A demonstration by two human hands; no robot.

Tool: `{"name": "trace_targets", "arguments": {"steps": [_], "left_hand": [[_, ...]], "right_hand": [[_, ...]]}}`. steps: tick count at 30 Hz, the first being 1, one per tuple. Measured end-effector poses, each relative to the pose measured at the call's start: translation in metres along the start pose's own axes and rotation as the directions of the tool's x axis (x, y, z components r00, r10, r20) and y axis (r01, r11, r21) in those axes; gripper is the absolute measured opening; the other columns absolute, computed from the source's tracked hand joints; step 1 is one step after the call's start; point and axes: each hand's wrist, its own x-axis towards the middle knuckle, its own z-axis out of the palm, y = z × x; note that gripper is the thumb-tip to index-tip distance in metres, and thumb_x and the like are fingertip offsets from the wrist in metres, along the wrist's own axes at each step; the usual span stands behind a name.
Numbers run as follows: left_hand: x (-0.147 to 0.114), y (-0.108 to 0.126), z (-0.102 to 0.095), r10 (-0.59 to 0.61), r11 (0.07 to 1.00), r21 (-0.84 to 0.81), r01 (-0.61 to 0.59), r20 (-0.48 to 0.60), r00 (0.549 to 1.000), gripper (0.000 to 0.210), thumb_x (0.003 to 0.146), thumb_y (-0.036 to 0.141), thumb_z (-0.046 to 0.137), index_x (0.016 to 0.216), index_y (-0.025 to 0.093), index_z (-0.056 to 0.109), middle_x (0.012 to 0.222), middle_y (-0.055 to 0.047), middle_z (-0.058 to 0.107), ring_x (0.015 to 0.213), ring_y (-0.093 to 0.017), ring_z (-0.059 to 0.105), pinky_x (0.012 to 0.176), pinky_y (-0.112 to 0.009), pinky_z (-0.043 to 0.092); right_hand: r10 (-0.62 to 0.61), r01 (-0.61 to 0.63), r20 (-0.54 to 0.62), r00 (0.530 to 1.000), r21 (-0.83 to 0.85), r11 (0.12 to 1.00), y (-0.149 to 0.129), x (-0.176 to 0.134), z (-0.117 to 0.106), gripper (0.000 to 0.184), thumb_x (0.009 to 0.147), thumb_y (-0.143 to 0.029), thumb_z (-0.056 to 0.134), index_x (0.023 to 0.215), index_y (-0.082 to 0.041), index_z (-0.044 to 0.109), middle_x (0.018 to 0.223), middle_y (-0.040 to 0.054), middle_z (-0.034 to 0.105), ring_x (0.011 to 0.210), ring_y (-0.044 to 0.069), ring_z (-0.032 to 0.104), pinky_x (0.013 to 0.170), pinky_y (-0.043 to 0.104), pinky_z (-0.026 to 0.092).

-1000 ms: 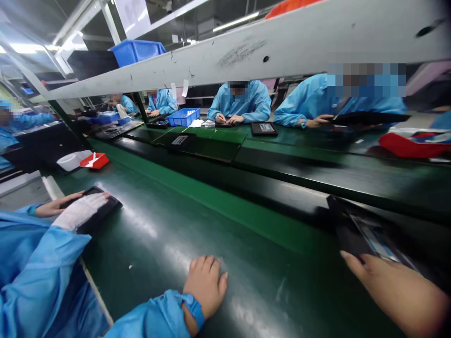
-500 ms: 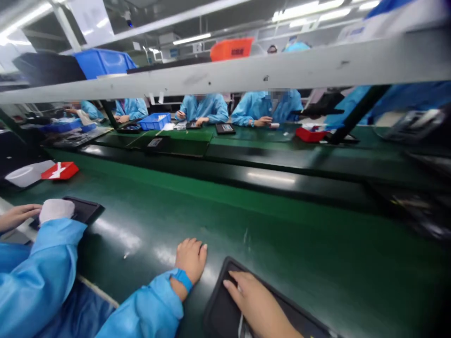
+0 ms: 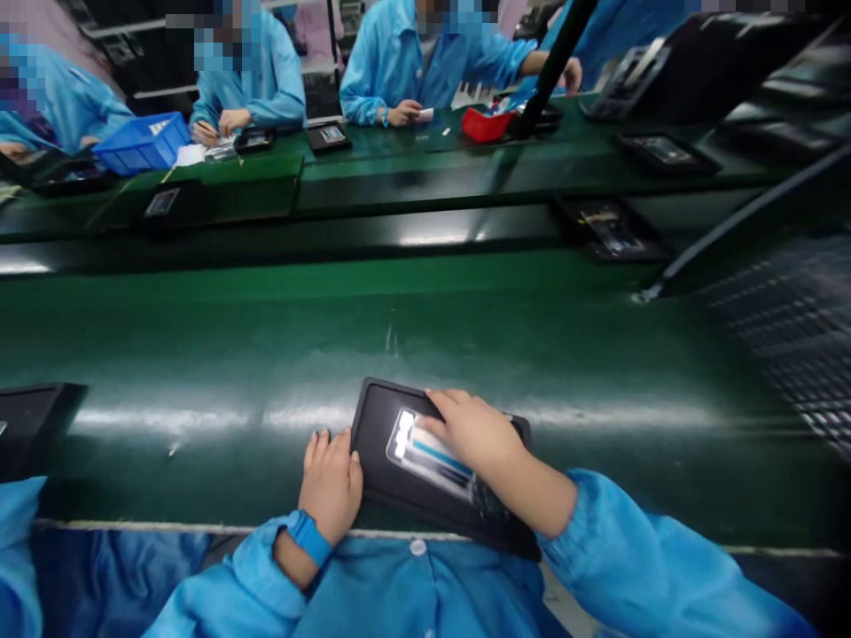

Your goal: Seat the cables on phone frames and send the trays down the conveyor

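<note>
At the near edge of the green workbench, I saw a person in blue working clothes with a black tray close before the body. The tray lay aslant, and its near right corner seemed to stand out a little past the bench's edge. Inside it was a phone-like device, partly covered by the right hand. This hand reached over the tray, one fingertip at its far edge; whether the fingers grasped the tray or the device, I could not tell. The left hand, with a blue band at the wrist, rested loosely at the tray's left edge, its fingers extended and clenching nothing.

Toward the left end of the bench lay a second tray, cut by the view. Past the far edge, on a dark strip, was a third tray with parts inside. Farther away, co-workers in blue sat along another bench, where a blue bin and a red bin stood.
</note>
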Motion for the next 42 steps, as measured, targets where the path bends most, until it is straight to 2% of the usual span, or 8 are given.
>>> {"name": "trace_targets", "arguments": {"steps": [6, 12, 16, 21, 24, 28, 35, 42], "left_hand": [[-0.015, -0.009, 0.005, 0.013, 0.999, 0.05, -0.01, -0.042, 0.999, 0.04, 0.083, 0.019, 0.028, 0.115, 0.006, 0.048, 0.111, -0.014, 0.057, 0.109, -0.027, 0.047, 0.097, -0.047, 0.032], [-0.018, -0.01, -0.002, -0.008, 0.996, 0.089, 0.016, -0.095, 0.995, 0.038, 0.084, 0.027, 0.032, 0.111, 0.01, 0.052, 0.105, -0.013, 0.06, 0.104, -0.028, 0.049, 0.092, -0.049, 0.036], [-0.001, 0.018, -0.016, 0.116, 0.987, 0.136, -0.09, -0.192, 0.975, 0.033, 0.084, 0.029, 0.039, 0.103, 0.011, 0.058, 0.099, -0.013, 0.061, 0.104, -0.032, 0.047, 0.091, -0.052, 0.034], [0.032, 0.073, -0.026, 0.383, 0.923, 0.09, -0.373, -0.15, 0.911, 0.025, 0.082, 0.026, 0.045, 0.099, 0.017, 0.061, 0.098, -0.008, 0.061, 0.104, -0.032, 0.046, 0.094, -0.053, 0.03], [0.047, 0.093, -0.02, 0.51, 0.86, 0.051, -0.508, -0.076, 0.857, 0.024, 0.081, 0.026, 0.048, 0.1, 0.019, 0.061, 0.099, -0.007, 0.062, 0.102, -0.031, 0.048, 0.093, -0.052, 0.032], [0.057, 0.097, -0.007, 0.597, 0.802, -0.041, -0.596, 0.02, 0.802, 0.018, 0.082, 0.021, 0.047, 0.089, 0.019, 0.063, 0.089, -0.003, 0.064, 0.097, -0.026, 0.051, 0.093, -0.049, 0.034], [0.054, 0.096, -0.002, 0.569, 0.82, -0.103, -0.563, 0.05, 0.821, 0.019, 0.081, 0.015, 0.047, 0.094, 0.017, 0.061, 0.091, -0.004, 0.064, 0.099, -0.026, 0.05, 0.094, -0.049, 0.033], [0.052, 0.098, -0.005, 0.59, 0.802, -0.117, -0.586, -0.001, 0.808, 0.019, 0.081, 0.016, 0.046, 0.095, 0.017, 0.059, 0.086, -0.003, 0.064, 0.096, -0.024, 0.052, 0.093, -0.048, 0.035]], "right_hand": [[-0.007, 0.006, -0.089, 0.996, -0.007, 1.0, -0.012, 0.023, -0.011, 0.031, 0.083, -0.043, 0.043, 0.087, -0.019, 0.063, 0.078, 0.009, 0.064, 0.076, 0.023, 0.059, 0.062, 0.029, 0.042], [0.126, -0.075, -0.133, 0.983, 0.333, 0.94, 0.009, 0.013, -0.008, 0.035, 0.087, -0.036, 0.034, 0.103, -0.019, 0.06, 0.096, 0.0065, 0.065, 0.093, 0.021, 0.057, 0.079, 0.03, 0.042], [0.291, -0.228, -0.072, 0.954, 0.458, 0.859, 0.041, -0.018, -0.007, 0.036, 0.086, -0.033, 0.034, 0.106, -0.018, 0.06, 0.107, 0.0065, 0.062, 0.1, 0.02, 0.055, 0.084, 0.029, 0.041], [0.379, -0.319, -0.002, 0.925, 0.534, 0.783, 0.048, -0.055, -0.002, 0.036, 0.084, -0.035, 0.036, 0.104, -0.018, 0.061, 0.105, 0.0066, 0.063, 0.096, 0.021, 0.057, 0.083, 0.031, 0.043], [0.382, -0.306, -0.006, 0.924, 0.589, 0.748, 0.04, -0.064, 0.002, 0.035, 0.083, -0.034, 0.037, 0.103, -0.018, 0.061, 0.104, 0.0063, 0.063, 0.096, 0.02, 0.057, 0.084, 0.03, 0.042], [0.349, -0.264, -0.005, 0.937, 0.646, 0.717, 0.032, -0.071, 0.003, 0.032, 0.082, -0.032, 0.04, 0.102, -0.017, 0.061, 0.103, 0.0069, 0.064, 0.095, 0.019, 0.058, 0.085, 0.029, 0.041], [0.206, -0.115, -0.048, 0.977, 0.696, 0.708, 0.016, -0.078, 0.011, 0.023, 0.079, -0.026, 0.046, 0.093, -0.022, 0.064, 0.093, 0.0029, 0.066, 0.087, 0.017, 0.06, 0.077, 0.026, 0.044], [0.306, -0.166, -0.056, 0.951, 0.741, 0.651, 0.013, -0.073, 0.014, 0.026, 0.08, -0.024, 0.041, 0.088, -0.021, 0.065, 0.09, 0.0031, 0.067, 0.084, 0.017, 0.06, 0.077, 0.027, 0.044]]}}
